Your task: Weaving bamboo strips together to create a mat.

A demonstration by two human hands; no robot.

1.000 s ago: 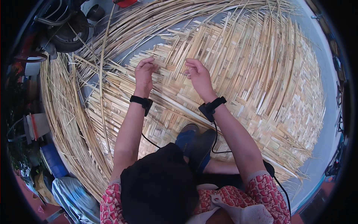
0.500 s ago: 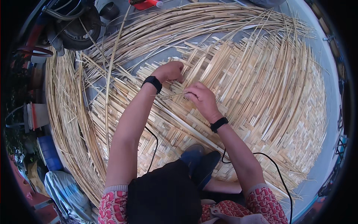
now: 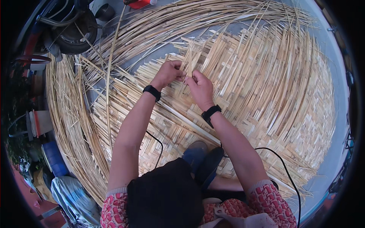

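Note:
A large, partly woven mat (image 3: 289,114) of pale split-cane strips fills the middle of the view, with my feet on it. My left hand (image 3: 168,74) is closed, fingertips at a cane strip (image 3: 190,53) near the mat's ragged upper-left edge. Beside it on the right, my right hand (image 3: 199,87) is also closed on strips there, thumb and index finger pinched. The exact strip under each fingertip is partly hidden. Both wrists wear black bands.
Long bundles of loose cane (image 3: 70,114) curve along the left and top. A wheel with a tyre (image 3: 85,40), a dark metal pot (image 3: 105,13), a red object (image 3: 136,3), containers (image 3: 42,123), a blue box (image 3: 53,157) and crumpled light-blue cloth (image 3: 72,195) line the left side.
My hands have gone from loosely curled above the mat to pinching strips close together. Since half a second ago my right hand has moved up, and the strip between them stands more lengthwise.

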